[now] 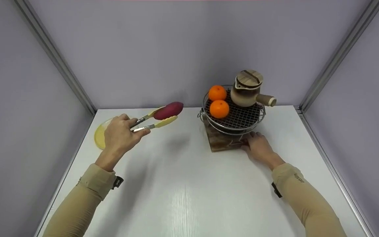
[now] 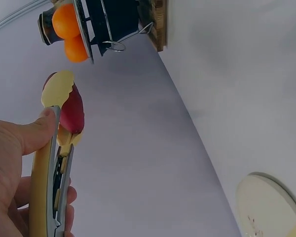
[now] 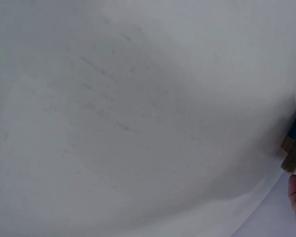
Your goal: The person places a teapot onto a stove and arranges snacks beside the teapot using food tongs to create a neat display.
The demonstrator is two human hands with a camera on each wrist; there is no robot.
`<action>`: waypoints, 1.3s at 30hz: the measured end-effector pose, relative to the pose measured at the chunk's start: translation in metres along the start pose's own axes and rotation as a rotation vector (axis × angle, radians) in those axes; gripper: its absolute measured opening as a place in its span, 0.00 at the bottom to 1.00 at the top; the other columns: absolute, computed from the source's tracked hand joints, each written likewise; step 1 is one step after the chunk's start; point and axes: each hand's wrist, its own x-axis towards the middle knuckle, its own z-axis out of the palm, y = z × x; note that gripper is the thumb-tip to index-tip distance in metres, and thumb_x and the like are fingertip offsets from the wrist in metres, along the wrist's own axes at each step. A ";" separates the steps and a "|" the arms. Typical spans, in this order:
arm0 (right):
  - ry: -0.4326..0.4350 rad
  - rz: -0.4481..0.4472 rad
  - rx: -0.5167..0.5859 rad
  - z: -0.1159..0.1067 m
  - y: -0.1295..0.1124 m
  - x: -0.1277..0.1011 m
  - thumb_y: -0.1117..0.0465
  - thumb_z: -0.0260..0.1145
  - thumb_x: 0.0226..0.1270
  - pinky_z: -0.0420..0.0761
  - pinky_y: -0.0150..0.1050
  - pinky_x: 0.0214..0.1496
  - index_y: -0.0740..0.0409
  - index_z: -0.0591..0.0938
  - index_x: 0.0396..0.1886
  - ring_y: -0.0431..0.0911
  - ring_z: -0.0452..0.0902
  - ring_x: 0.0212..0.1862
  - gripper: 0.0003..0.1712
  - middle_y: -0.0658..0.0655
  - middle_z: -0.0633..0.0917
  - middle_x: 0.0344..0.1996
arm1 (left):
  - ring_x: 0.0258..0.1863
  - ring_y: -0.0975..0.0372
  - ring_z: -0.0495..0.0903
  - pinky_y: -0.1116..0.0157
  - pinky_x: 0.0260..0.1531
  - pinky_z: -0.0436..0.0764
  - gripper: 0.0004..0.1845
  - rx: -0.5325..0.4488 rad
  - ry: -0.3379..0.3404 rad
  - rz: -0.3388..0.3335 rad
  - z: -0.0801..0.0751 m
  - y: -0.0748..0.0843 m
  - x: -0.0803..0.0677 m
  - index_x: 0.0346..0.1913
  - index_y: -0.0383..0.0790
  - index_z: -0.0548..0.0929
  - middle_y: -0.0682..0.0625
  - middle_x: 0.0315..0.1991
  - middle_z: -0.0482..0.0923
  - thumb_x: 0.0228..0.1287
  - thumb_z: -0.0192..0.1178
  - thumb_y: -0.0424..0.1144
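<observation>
My left hand [image 1: 118,134] grips a pair of tongs [image 1: 165,122] with yellow tips, raised over the table left of the grill. Between those tips sits a dark red-purple sweet potato [image 1: 171,110], also visible in the left wrist view beyond the thumb. My right hand [image 1: 261,148] holds the front right corner of a wooden board [image 1: 220,141] beneath a round tabletop grill. On the grill's black mesh [image 1: 242,120] lie two oranges [image 1: 219,109] at the left. A side-handled teapot [image 1: 244,98] with a wooden lid stands at the back right of the mesh.
A yellow and white plate [image 1: 99,136] lies at the table's left edge, partly hidden behind my left hand. Wire loops [image 1: 200,114] stick out from the grill's side. Pale walls [image 1: 163,59] enclose the white table [image 1: 183,184] at the back and both sides.
</observation>
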 end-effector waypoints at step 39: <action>0.014 -0.012 0.013 0.000 0.000 0.000 0.53 0.76 0.78 0.81 0.66 0.62 0.72 0.81 0.67 0.69 0.82 0.57 0.31 0.74 0.86 0.58 | 0.38 0.46 0.84 0.47 0.37 0.80 0.28 -0.053 -0.032 0.050 0.000 0.082 0.015 0.48 0.42 0.98 0.46 0.35 0.85 0.53 0.87 0.60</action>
